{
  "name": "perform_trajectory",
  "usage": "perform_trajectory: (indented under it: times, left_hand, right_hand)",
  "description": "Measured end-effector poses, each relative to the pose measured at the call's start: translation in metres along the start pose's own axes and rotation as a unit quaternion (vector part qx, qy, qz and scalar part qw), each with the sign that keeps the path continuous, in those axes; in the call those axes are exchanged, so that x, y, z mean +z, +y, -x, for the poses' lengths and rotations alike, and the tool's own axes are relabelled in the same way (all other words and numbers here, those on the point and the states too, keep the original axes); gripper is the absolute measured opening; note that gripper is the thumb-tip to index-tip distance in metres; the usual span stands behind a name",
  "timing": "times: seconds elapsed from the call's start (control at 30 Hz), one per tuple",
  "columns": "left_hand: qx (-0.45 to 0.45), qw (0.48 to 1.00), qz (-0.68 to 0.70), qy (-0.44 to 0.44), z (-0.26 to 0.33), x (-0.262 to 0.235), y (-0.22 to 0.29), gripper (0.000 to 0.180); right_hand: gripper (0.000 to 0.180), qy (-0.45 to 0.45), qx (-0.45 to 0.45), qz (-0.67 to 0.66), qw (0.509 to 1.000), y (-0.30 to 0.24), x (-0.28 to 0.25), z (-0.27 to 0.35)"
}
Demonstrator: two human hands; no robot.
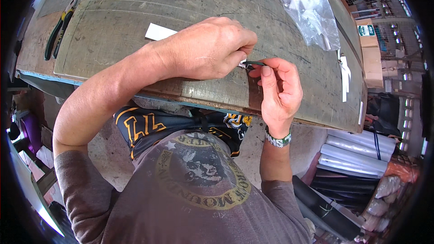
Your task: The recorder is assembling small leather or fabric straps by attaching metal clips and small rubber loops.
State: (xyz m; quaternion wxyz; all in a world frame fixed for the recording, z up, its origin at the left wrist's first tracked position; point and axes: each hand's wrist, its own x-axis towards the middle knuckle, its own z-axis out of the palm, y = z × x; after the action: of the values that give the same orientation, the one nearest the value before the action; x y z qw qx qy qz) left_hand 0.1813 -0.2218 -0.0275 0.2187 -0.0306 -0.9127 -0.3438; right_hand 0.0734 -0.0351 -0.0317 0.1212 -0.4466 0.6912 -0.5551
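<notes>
A worker's left hand (212, 47) and right hand (278, 88) pinch a small dark strip (254, 63) between their fingertips above the workbench (135, 22) edge; fitting appears underway, unfinished.

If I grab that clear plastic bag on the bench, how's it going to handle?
The clear plastic bag looks crumpled and thin, so probably floppy and light. Its glossy film may be slippery. White pieces inside could shift when lifted.

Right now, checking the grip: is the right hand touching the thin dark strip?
Touching: the head view shows the right hand pinching the thin dark strip.
</notes>
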Motion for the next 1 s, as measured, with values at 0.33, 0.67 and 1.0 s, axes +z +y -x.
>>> perform_trajectory:
  times: [0.33, 0.67, 1.0]
  left_hand:
    - [-0.075, 0.978, -0.061, 0.185, -0.002, -0.012, -0.001, 0.012]
    - [0.074, 0.992, -0.098, -0.013, -0.002, -0.016, 0.021, 0.035]
    - [-0.179, 0.964, -0.019, -0.194, -0.078, -0.017, 0.067, 0.022]
  right_hand:
    - [0.017, 0.067, 0.005, -0.16, 0.985, 0.01, -0.018, 0.005]
    - [0.019, 0.354, -0.018, -0.018, 0.935, 0.054, -0.178, -0.002]
    - [0.015, 0.566, -0.01, -0.059, 0.822, 0.153, -0.326, 0.038]
